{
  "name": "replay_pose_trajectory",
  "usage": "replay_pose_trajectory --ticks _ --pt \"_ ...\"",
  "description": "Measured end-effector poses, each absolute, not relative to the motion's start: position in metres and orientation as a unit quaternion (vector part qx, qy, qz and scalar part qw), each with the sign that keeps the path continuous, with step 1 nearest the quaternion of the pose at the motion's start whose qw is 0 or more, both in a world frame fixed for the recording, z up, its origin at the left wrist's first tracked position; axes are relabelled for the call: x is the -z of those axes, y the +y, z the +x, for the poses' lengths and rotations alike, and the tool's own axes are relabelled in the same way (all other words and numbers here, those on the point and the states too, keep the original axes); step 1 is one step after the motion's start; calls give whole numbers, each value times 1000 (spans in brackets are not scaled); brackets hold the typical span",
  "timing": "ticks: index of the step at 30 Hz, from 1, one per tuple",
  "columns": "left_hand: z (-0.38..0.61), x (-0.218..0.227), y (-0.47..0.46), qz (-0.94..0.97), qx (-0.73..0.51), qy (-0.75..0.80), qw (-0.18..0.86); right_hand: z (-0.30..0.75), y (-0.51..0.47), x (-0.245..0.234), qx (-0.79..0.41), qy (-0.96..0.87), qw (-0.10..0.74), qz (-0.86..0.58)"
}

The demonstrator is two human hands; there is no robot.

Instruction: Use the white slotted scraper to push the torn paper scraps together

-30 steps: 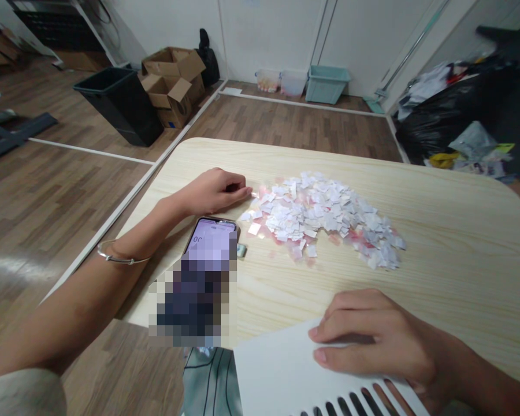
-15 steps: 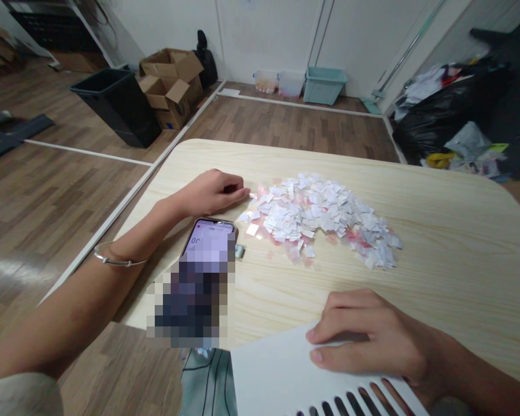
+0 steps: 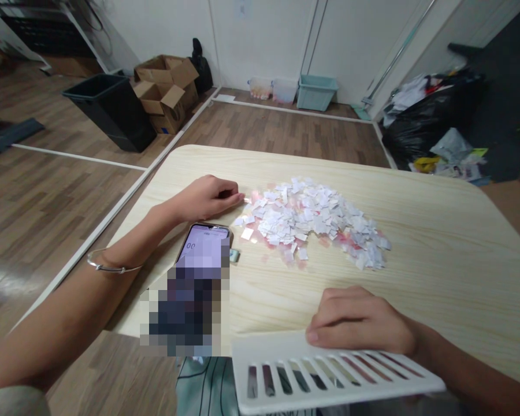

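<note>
On the table, a loose heap of small white paper squares (image 3: 281,222) lies spread, with pinkish translucent pieces (image 3: 346,238) among them. My left hand (image 3: 210,197) rests at the heap's left end, its fingers curled and the tips pressed together. Whether anything is between those fingertips, I cannot make out. Near the table's front edge, my right hand (image 3: 359,320) has its fingers curled over the edge of a white slotted plastic basket (image 3: 271,349). The slotted side faces me, and part of the basket reaches past the table edge. A phone (image 3: 205,245) lies below my left wrist.
Beside the phone is a small pale green object (image 3: 234,255). Past the pale wooden table (image 3: 450,231) stand a black bin (image 3: 117,112), cardboard boxes (image 3: 162,98) and a light blue tub (image 3: 316,92). Black bags (image 3: 429,124) are piled at the right.
The white basket has tilted, so its slotted side now shows more fully. My right hand's fingers have drawn closer together on it. My left hand stays by the heap; the view has shifted slightly.
</note>
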State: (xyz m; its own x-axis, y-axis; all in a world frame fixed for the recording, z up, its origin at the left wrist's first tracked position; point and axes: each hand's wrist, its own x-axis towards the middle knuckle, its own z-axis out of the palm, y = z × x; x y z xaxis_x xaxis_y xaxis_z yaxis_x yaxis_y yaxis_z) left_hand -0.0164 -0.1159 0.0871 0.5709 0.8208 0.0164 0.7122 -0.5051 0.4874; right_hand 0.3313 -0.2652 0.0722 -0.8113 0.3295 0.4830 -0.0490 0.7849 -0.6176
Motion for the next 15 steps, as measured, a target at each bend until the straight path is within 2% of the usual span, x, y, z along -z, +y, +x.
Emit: replay_pose_trajectory --ticks 3,11,15 --pt "-16 -87 -116 860 -118 444 221 332 -266 -77 -361 -858 348 -107" --pt "-17 -90 -116 862 -111 446 216 341 -265 -100 -302 -866 323 -231" --pt "-16 -91 -117 861 -114 446 215 340 -259 -105 -252 -866 337 -270"
